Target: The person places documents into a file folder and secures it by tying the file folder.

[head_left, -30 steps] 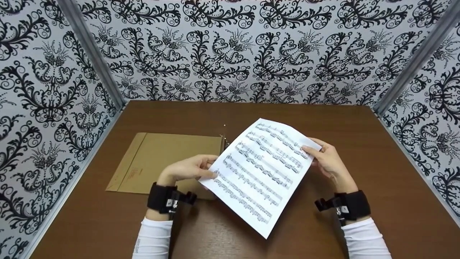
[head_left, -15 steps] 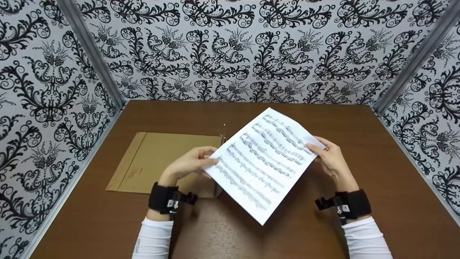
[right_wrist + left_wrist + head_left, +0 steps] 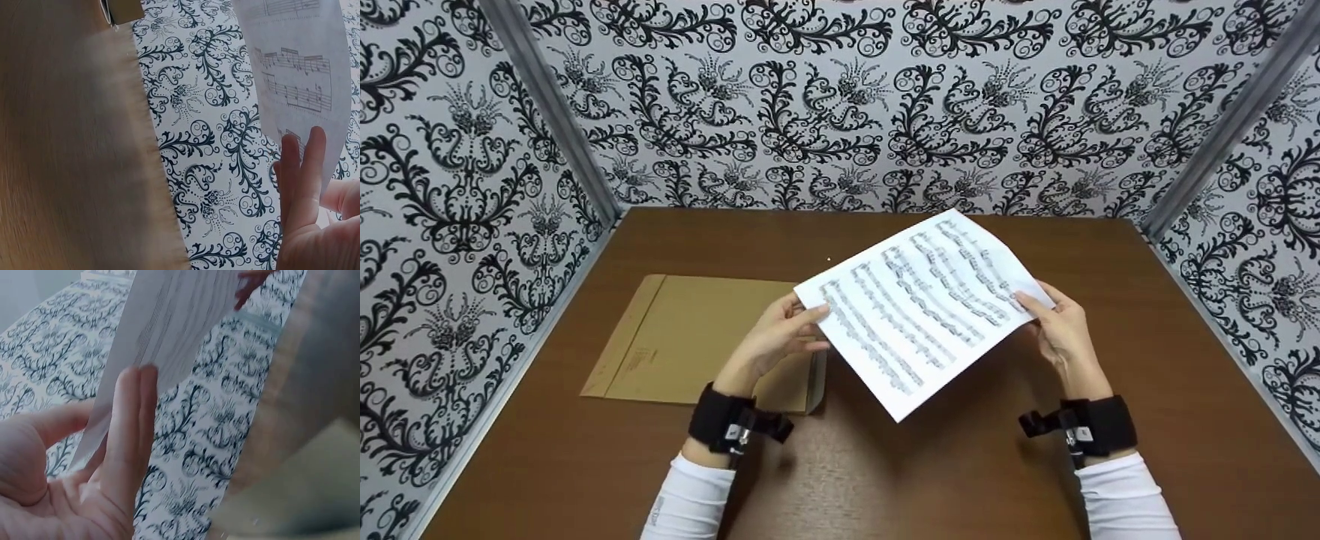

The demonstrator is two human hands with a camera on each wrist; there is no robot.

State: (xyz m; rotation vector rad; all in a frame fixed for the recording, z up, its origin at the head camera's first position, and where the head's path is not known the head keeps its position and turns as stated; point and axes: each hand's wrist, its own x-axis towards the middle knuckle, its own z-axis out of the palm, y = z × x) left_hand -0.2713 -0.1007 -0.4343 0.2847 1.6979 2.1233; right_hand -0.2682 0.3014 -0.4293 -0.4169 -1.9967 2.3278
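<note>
A white sheet of music (image 3: pixel 915 307) printed with several staves is held up tilted above the table between both hands. My left hand (image 3: pixel 776 337) pinches its left corner, thumb on the printed face and fingers behind. At the right corner, my right hand (image 3: pixel 1059 322) pinches the paper the same way. The sheet bows slightly between the two grips. In the left wrist view, the sheet (image 3: pixel 163 332) passes between thumb and fingers, with the other hand (image 3: pixel 253 284) at its far end. The right wrist view shows fingers (image 3: pixel 312 169) along the back of the paper.
A flat brown cardboard envelope (image 3: pixel 697 330) lies on the left of the brown table (image 3: pixel 960 480), its right end partly behind the left hand and sheet. Patterned black-and-white walls (image 3: pixel 847 112) enclose the table at the back and sides.
The left hand has moved up and slightly right, turning the sheet clockwise and lifting it away from me. The right hand has shifted only a little. The envelope stays put.
</note>
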